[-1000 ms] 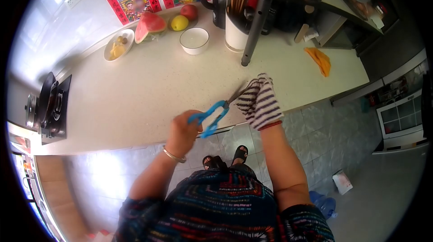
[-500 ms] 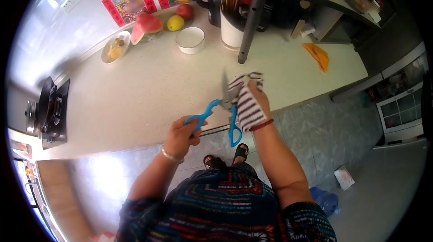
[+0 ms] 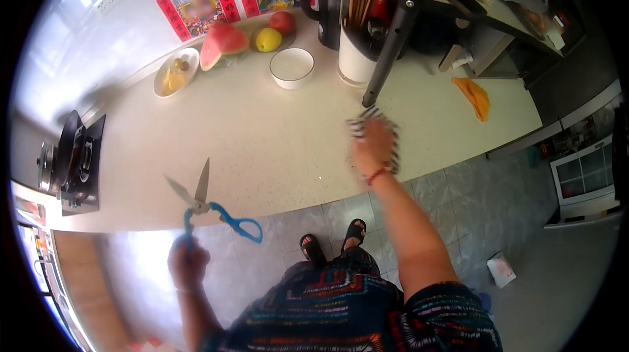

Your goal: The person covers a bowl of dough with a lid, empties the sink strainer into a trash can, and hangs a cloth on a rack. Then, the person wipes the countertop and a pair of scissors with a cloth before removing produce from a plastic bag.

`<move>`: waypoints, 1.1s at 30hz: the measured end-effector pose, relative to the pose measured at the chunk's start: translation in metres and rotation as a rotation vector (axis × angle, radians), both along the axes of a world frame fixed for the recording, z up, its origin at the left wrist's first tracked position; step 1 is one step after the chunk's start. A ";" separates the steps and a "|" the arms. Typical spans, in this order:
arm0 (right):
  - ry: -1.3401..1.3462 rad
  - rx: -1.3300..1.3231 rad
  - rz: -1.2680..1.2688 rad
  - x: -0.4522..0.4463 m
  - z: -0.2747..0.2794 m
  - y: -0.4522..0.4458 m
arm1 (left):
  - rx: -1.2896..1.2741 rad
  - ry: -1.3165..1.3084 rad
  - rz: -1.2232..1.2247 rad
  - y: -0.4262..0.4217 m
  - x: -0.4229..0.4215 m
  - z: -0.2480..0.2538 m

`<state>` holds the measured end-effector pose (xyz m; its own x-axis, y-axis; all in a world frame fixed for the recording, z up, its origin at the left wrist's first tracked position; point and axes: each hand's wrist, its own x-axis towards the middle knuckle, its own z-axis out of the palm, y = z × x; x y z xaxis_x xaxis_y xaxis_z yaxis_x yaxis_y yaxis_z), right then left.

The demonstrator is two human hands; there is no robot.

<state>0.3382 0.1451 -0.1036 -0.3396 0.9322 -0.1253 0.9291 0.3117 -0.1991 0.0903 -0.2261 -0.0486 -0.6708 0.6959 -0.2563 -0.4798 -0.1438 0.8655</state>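
Note:
Blue-handled scissors (image 3: pixel 200 208) stand with their blades apart near the counter's front edge, at the left. My left hand (image 3: pixel 188 263) is closed around one of their handle loops, while the other loop hangs free to the right. Under my right hand (image 3: pixel 373 150), a striped cloth (image 3: pixel 362 128) is bunched against the countertop (image 3: pixel 262 149). This hand is slightly blurred and hides part of the cloth. It is just in front of the foot of a dark metal rack leg (image 3: pixel 386 57).
Along the wall are a dish of food pieces (image 3: pixel 173 83), watermelon (image 3: pixel 224 45), a lemon (image 3: pixel 268 40), a white bowl (image 3: pixel 292 68) and a chopstick holder (image 3: pixel 356 57). An orange cloth (image 3: pixel 473 97) lies at right. A stove (image 3: pixel 85 162) is at far left.
The scissors have moved left and down with my left hand, away from the striped cloth. My right hand has taken the cloth down onto the counter. The view has shifted slightly.

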 end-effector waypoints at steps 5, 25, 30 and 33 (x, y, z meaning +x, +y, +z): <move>0.220 0.173 0.012 -0.087 -0.008 0.006 | -0.079 0.024 0.080 -0.023 0.009 0.010; 0.283 0.158 0.771 -0.029 -0.008 -0.076 | -0.382 0.559 0.062 0.076 0.001 -0.004; 0.167 0.173 0.282 0.064 -0.002 0.015 | -0.471 1.169 0.123 0.123 0.013 -0.031; 0.147 0.171 0.225 0.088 -0.001 0.063 | -0.491 1.704 0.303 0.159 0.044 -0.035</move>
